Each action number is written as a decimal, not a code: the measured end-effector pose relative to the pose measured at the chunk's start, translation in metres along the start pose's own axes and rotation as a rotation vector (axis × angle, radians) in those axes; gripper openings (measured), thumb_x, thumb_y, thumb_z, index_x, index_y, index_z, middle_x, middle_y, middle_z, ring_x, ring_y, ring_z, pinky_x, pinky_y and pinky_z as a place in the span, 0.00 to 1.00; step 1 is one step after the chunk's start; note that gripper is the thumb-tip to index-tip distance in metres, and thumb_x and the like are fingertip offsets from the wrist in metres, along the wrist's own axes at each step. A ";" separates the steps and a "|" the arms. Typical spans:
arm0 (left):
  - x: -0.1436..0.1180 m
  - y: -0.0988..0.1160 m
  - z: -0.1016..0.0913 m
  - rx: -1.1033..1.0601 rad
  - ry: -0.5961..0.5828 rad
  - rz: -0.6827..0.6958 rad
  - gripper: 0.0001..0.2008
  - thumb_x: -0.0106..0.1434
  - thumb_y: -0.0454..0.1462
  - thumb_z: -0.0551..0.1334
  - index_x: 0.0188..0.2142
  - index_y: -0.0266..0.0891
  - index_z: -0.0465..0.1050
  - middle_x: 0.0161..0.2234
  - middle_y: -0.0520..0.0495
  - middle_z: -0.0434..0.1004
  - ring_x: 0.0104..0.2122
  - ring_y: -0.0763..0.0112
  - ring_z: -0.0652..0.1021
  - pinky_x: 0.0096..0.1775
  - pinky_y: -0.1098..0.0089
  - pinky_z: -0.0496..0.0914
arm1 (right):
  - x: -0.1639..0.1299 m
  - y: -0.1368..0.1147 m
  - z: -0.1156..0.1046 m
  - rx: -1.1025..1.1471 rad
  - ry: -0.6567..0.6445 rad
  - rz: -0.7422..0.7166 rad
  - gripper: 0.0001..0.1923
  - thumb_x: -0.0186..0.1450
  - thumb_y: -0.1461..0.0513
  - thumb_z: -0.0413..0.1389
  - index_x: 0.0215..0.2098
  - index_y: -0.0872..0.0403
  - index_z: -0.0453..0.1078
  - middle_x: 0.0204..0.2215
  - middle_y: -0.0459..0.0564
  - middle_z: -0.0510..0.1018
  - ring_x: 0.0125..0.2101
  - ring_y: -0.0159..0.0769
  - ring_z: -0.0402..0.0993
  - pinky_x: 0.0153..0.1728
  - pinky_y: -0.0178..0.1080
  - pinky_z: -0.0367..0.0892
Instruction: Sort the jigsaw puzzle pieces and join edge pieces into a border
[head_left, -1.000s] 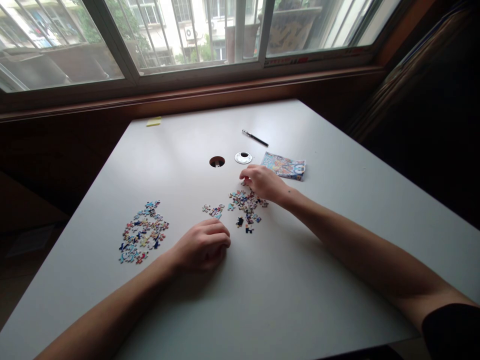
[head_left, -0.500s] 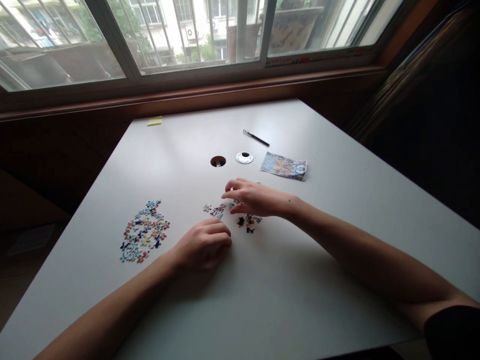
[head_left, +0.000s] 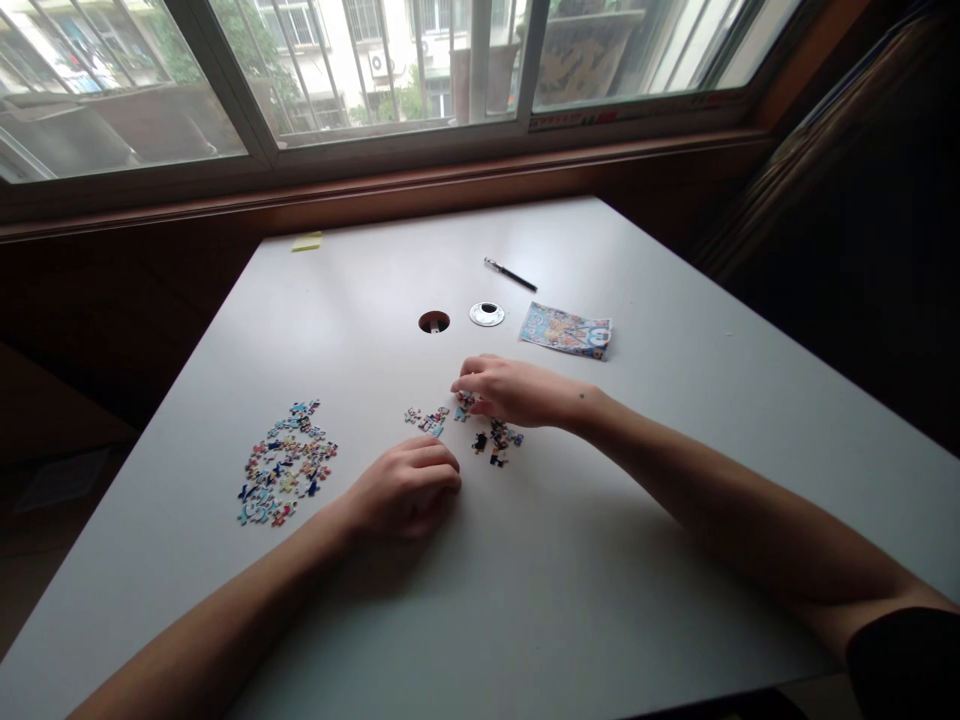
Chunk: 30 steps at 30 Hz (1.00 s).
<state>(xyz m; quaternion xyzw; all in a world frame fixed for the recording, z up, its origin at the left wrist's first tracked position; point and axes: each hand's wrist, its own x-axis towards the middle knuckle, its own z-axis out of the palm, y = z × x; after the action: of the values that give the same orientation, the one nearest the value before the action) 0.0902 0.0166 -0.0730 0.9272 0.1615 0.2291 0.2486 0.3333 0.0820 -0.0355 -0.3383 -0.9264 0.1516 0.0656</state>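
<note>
My right hand point(head_left: 510, 391) lies over a small cluster of coloured jigsaw pieces point(head_left: 495, 438) in the middle of the white table point(head_left: 525, 580), its fingertips pinched together at the cluster's left end; whether a piece is between them I cannot tell. A few joined pieces point(head_left: 427, 419) lie just left of those fingertips. My left hand point(head_left: 405, 490) rests on the table as a loose fist, just below those joined pieces. A bigger pile of loose pieces point(head_left: 285, 467) is spread out to the left of it.
Behind the right hand lie a printed puzzle picture card point(head_left: 567, 331), a round cable hole point(head_left: 434, 322), its white cap point(head_left: 487, 314) and a black pen point(head_left: 510, 274). A yellow note pad point(head_left: 307, 242) sits at the far left corner, under the window.
My right hand came from the far side of the small cluster toward me and to the left, and now covers the cluster's top. My left hand has stayed put.
</note>
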 end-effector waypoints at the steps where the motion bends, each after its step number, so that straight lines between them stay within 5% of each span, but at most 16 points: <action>1: 0.000 0.000 0.000 0.002 0.000 -0.001 0.08 0.59 0.28 0.57 0.36 0.39 0.68 0.36 0.44 0.75 0.36 0.65 0.70 0.39 0.66 0.68 | -0.001 -0.001 -0.001 -0.025 0.004 0.008 0.14 0.66 0.64 0.58 0.51 0.55 0.73 0.48 0.58 0.73 0.48 0.45 0.70 0.46 0.44 0.66; 11: 0.001 0.000 0.001 0.011 -0.002 0.006 0.07 0.59 0.29 0.57 0.36 0.39 0.69 0.36 0.43 0.75 0.36 0.65 0.71 0.39 0.66 0.69 | 0.002 0.001 0.002 0.000 -0.026 0.037 0.11 0.64 0.69 0.58 0.44 0.55 0.75 0.44 0.56 0.75 0.43 0.41 0.72 0.41 0.39 0.65; 30: 0.000 0.000 0.001 0.021 -0.012 -0.004 0.07 0.59 0.29 0.57 0.37 0.39 0.69 0.36 0.43 0.75 0.36 0.65 0.71 0.39 0.66 0.69 | 0.005 -0.001 0.013 -0.014 0.056 -0.066 0.12 0.69 0.66 0.52 0.49 0.55 0.72 0.44 0.57 0.74 0.45 0.44 0.69 0.43 0.43 0.66</action>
<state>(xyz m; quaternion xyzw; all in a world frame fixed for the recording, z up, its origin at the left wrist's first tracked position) 0.0906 0.0162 -0.0732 0.9308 0.1644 0.2211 0.2403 0.3261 0.0808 -0.0471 -0.3120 -0.9360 0.1331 0.0941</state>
